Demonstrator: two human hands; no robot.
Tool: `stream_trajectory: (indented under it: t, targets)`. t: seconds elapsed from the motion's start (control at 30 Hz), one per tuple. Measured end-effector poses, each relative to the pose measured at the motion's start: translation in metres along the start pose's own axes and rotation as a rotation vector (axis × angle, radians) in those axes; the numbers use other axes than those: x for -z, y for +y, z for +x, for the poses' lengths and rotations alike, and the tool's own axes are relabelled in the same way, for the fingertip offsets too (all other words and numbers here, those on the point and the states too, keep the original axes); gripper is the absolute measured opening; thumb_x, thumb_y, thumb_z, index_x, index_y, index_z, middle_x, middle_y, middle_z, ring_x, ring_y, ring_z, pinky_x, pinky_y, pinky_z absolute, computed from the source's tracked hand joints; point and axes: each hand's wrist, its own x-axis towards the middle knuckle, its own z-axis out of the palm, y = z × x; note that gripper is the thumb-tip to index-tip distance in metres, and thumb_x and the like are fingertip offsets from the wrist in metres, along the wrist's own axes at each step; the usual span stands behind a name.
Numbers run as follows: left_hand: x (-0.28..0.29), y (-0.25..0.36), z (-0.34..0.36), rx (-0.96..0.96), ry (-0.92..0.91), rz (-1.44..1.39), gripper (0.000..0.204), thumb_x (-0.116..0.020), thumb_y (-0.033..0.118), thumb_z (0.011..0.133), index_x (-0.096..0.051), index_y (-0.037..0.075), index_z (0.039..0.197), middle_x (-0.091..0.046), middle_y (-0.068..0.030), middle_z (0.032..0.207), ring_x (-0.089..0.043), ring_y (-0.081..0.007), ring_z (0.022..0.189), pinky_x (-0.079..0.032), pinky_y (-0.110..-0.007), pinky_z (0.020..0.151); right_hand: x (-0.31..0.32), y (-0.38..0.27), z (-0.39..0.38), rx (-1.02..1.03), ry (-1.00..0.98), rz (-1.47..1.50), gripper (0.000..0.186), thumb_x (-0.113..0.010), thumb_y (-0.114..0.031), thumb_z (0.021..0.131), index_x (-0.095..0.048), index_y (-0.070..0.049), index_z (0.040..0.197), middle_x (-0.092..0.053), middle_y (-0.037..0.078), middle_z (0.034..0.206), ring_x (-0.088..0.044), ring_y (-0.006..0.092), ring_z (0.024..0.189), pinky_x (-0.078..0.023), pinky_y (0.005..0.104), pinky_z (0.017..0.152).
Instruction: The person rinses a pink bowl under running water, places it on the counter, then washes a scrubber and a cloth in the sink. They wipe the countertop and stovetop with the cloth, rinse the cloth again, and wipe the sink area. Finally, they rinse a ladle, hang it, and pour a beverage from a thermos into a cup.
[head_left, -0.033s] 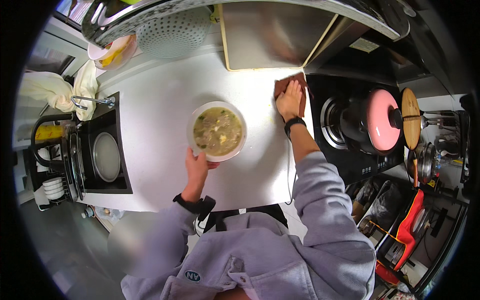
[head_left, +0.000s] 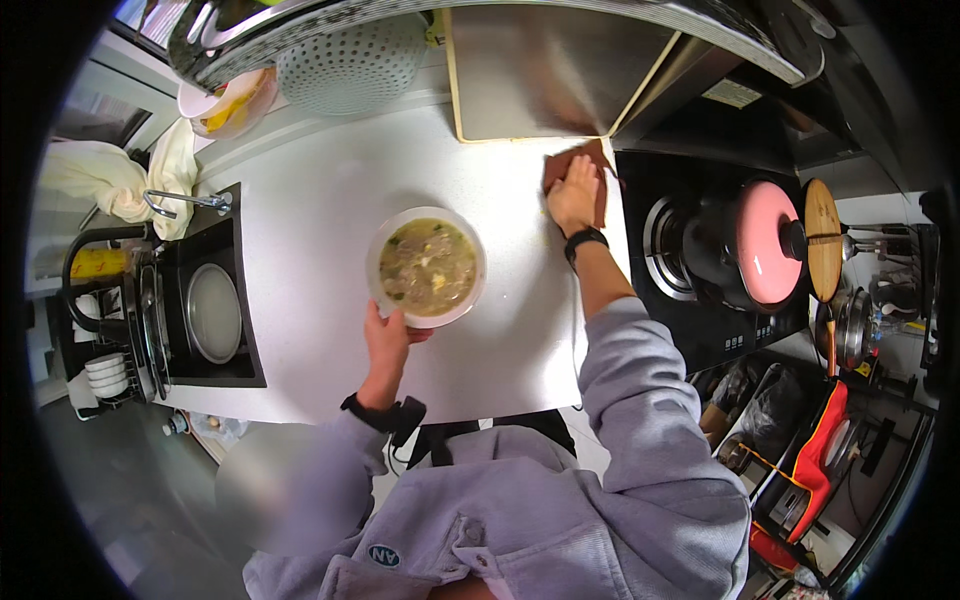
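My left hand (head_left: 388, 345) grips the near rim of a white bowl (head_left: 478, 285), thumb on top and fingers underneath. In the bowl is a cloudy soup (head_left: 428, 265) with bits of egg and greens. My right hand (head_left: 575, 195) lies flat, fingers stretched out, on a brown cloth (head_left: 590, 160) at the counter's right side, beside the stove. The cloth is pressed against the white counter (head_left: 320, 300), and part of it is hidden under my palm.
To the right, a dark pot with a pink lid (head_left: 768, 240) stands on the black stove (head_left: 665, 330). A sink (head_left: 180, 350) holding a round grey lid or pan (head_left: 213, 312) is at the left. A grey colander (head_left: 350, 65) and a metal-faced panel (head_left: 550, 75) stand along the back.
The bowl and my left hand have shifted slightly left. My right hand and the cloth have slid a little to the left along the counter.
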Motion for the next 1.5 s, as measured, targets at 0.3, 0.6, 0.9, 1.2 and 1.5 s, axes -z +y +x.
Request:
stream_trajectory:
  t: [0.3, 0.6, 0.9, 1.2, 1.5]
  targets:
    - [0.071, 0.017, -0.011, -0.067, 0.169, -0.032, 0.033, -0.037, 0.004, 0.086, -0.034, -0.003, 0.117, -0.061, -0.0252, 0.091, -0.066, -0.0341, 0.060, -0.058, -0.035, 0.051, -0.057, -0.152, -0.086, 0.876, -0.315, 0.026, 0.058, -0.049, -0.020, 0.086, -0.033, 0.000, 0.138, -0.029, 0.015, 0.147, -0.025, 0.0272, 0.136, -0.019, 0.0393, 0.111]
    - [0.064, 0.026, -0.007, -0.127, 0.174, -0.010, 0.028, -0.040, 0.005, 0.086, -0.037, -0.005, 0.112, -0.060, -0.0235, 0.090, -0.066, -0.0340, 0.063, -0.058, -0.036, 0.053, -0.005, 0.002, -0.011, 0.282, -0.191, 0.395, 0.043, -0.024, -0.017, 0.096, -0.044, -0.005, 0.131, -0.042, 0.014, 0.138, -0.037, 0.0281, 0.128, -0.025, 0.0370, 0.109]
    - [0.017, 0.030, 0.009, -0.062, 0.075, -0.033, 0.028, -0.040, 0.006, 0.087, -0.033, -0.006, 0.112, -0.060, -0.0255, 0.087, -0.066, -0.0339, 0.060, -0.058, -0.036, 0.051, 0.026, 0.056, -0.108, 0.136, -0.040, -0.186, 0.059, -0.035, -0.004, 0.084, -0.025, -0.001, 0.142, -0.021, 0.017, 0.149, -0.019, 0.0298, 0.139, -0.012, 0.0424, 0.113]
    - [-0.068, 0.052, 0.024, -0.122, -0.074, 0.015, 0.030, -0.045, 0.009, 0.087, -0.043, -0.010, 0.110, -0.062, -0.0246, 0.089, -0.067, -0.0310, 0.064, -0.059, -0.034, 0.058, -0.033, -0.106, -0.197, 0.650, -0.416, 0.029, 0.055, -0.038, -0.012, 0.087, -0.029, -0.001, 0.140, -0.029, 0.013, 0.146, -0.021, 0.0246, 0.138, -0.015, 0.0400, 0.113]
    - [-0.123, 0.067, 0.031, -0.118, -0.156, 0.058, 0.027, -0.040, 0.008, 0.089, -0.044, -0.013, 0.106, -0.063, -0.0247, 0.082, -0.067, -0.0307, 0.065, -0.059, -0.032, 0.058, 0.015, 0.016, -0.079, 0.169, -0.097, -0.060, 0.051, -0.037, -0.012, 0.088, -0.033, -0.005, 0.139, -0.030, 0.010, 0.147, -0.025, 0.0228, 0.137, -0.018, 0.0384, 0.112]
